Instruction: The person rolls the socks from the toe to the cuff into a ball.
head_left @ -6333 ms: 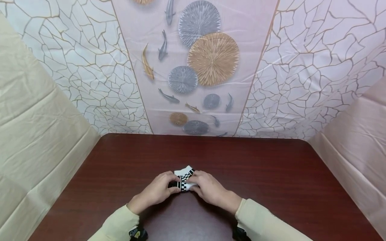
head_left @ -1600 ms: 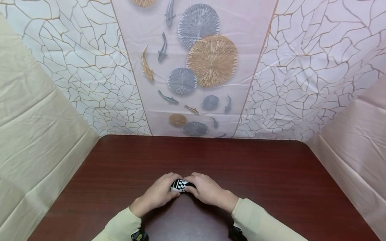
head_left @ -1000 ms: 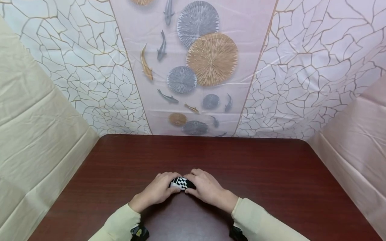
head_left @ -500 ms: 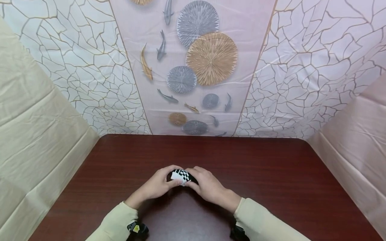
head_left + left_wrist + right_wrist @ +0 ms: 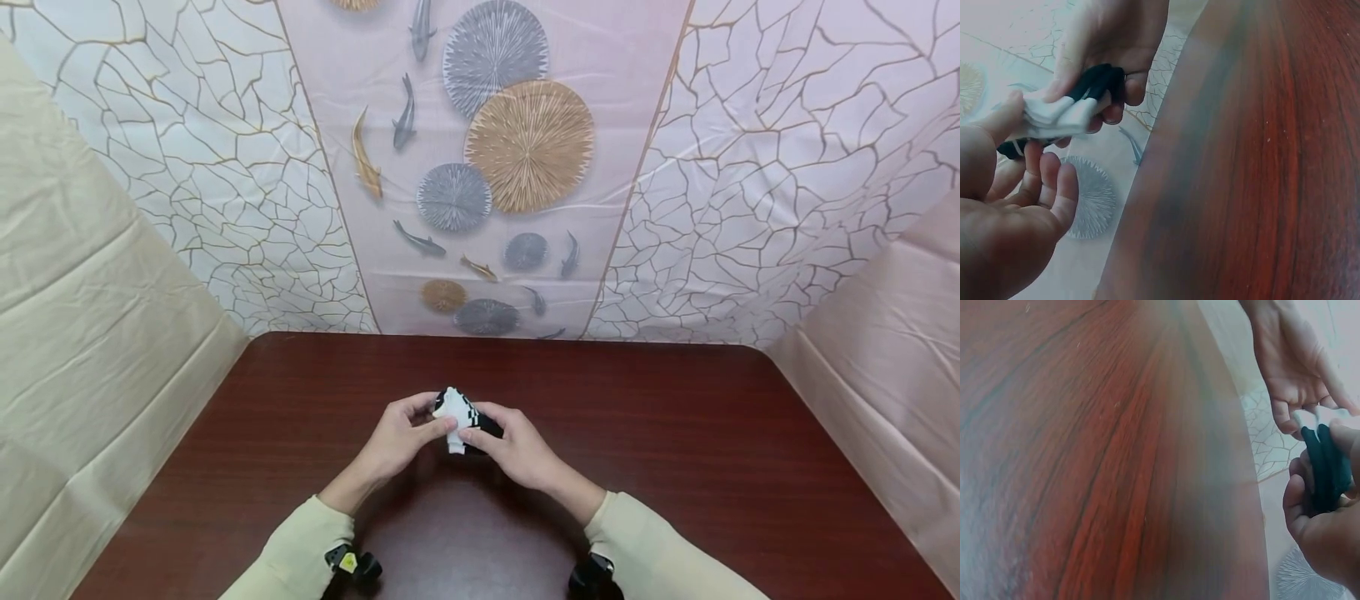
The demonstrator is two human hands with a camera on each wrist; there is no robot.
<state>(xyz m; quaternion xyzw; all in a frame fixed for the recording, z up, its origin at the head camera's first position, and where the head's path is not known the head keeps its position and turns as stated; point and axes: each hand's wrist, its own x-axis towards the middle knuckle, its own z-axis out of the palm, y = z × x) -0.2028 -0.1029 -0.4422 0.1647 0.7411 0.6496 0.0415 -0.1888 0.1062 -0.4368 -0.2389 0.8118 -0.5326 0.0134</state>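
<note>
A small folded bundle of black-and-white checkered socks (image 5: 459,419) is held just above the dark red table (image 5: 675,467) near its middle. My left hand (image 5: 405,433) pinches the white end (image 5: 1054,115) between thumb and fingers. My right hand (image 5: 504,446) grips the black part (image 5: 1325,469) with curled fingers. In the left wrist view the right hand (image 5: 1110,50) wraps the dark part (image 5: 1094,84) from above. In the right wrist view the left hand (image 5: 1294,375) reaches in from the top.
The wooden table runs back to a patterned backdrop (image 5: 495,167) with fish and round discs. Beige cloth walls stand at the left (image 5: 90,317) and right (image 5: 892,350). Cream sleeves (image 5: 300,550) cover both forearms.
Both hands have lifted the sock bundle off the table and moved it slightly farther away. A white end now sticks out, pinched by my left hand.
</note>
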